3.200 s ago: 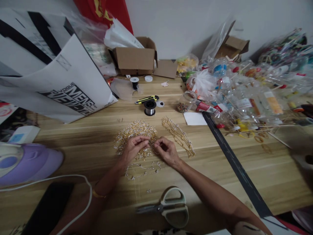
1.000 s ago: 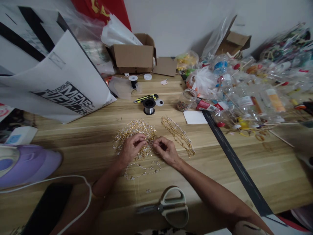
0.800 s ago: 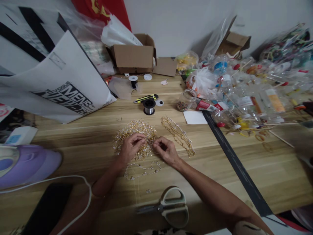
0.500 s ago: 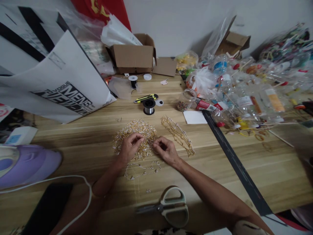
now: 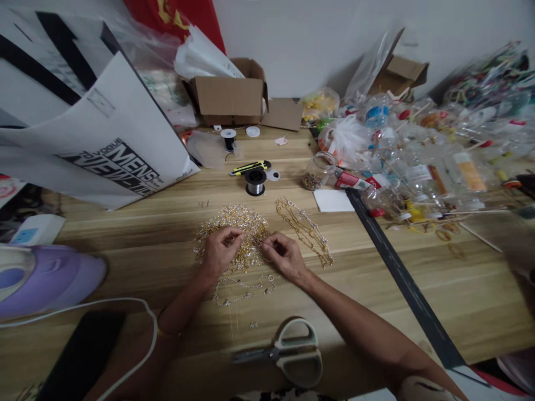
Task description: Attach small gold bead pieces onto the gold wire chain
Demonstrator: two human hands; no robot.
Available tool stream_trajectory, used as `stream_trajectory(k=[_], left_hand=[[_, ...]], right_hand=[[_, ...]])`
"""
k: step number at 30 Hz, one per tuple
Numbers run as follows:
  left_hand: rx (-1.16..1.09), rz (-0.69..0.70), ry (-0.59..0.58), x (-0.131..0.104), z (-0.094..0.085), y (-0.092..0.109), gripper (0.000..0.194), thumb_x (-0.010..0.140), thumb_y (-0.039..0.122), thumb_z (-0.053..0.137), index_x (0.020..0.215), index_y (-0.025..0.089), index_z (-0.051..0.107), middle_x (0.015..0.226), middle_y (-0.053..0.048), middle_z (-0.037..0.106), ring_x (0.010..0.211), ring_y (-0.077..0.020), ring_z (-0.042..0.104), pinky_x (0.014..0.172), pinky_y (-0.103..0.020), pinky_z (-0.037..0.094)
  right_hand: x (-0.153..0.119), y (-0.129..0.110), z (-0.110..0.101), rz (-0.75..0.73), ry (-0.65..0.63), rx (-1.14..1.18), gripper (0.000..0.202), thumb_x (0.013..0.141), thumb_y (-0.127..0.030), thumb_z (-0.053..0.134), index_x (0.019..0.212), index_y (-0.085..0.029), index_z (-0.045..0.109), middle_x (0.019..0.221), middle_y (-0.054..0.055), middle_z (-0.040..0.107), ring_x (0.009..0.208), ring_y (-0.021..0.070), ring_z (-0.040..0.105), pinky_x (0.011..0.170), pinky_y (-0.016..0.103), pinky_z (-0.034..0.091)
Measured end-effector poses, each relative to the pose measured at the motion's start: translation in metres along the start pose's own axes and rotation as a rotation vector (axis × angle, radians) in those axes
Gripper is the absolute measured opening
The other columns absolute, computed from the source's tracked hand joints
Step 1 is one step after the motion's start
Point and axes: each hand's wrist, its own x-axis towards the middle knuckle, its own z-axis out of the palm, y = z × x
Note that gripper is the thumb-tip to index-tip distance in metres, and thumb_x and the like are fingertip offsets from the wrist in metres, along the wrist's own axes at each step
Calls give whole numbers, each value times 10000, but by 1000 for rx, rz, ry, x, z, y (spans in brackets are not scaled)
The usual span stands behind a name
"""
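A tangled heap of gold and silver beaded chains (image 5: 244,220) lies on the wooden table. Over its left part is my left hand (image 5: 220,250), thumb and fingertips pinched together. My right hand (image 5: 286,255) is at the heap's right edge, its fingers curled into a pinch as well. Whatever either pinch holds is too small to make out. Below the hands, a silver bracelet-like chain (image 5: 244,294) lies in a loose loop. Several finished-looking gold and silver chains (image 5: 304,231) are laid out right of my right hand. Scissors (image 5: 288,352) with cream handles rest near the front edge.
Behind the heap are a spool of silver wire (image 5: 255,182), a yellow-black utility knife (image 5: 249,167) and a jar of beads (image 5: 318,171). A white paper bag (image 5: 100,133) stands left, a cardboard box (image 5: 228,99) behind. Plastic bottles (image 5: 418,150) crowd the right; a dark metal strip (image 5: 405,278) crosses the table.
My left fingertips have shifted very slightly. Both hands stay pinched in nearly the same places, and the chains and tools lie as before.
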Motion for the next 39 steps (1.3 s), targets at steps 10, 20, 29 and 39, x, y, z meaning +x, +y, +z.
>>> stream_trajectory(k=[10,20,29,39], left_hand=[[-216,-164,-67,-2,3,8,147,726,289,649,765,152,684,735,-30,697,679,-150,626,653,-244,488],[-347,-247,-260,-8,13,13,165,719,283,662,797,143,702,706,-41,709,629,-147,627,571,-234,489],[-304,-198,-254,-8,13,10,144,717,257,673,792,140,711,762,-57,727,690,-166,654,651,-255,514],[-269,-171,-254,-8,13,11,143,737,261,666,804,146,716,775,-57,733,702,-171,660,659,-260,519]], right_hand=[[0,0,-1,-6,3,-5,173,822,-326,589,753,-168,573,646,-3,544,568,108,462,521,226,380],[-2,1,-2,-34,-41,24,206,845,-361,588,771,-170,573,678,6,549,589,115,485,538,234,392],[-2,1,-2,-33,-55,16,191,850,-342,583,779,-165,569,679,8,549,588,116,480,540,233,382],[-3,2,-2,-26,-56,16,222,844,-377,588,770,-169,564,662,4,545,576,114,480,529,230,385]])
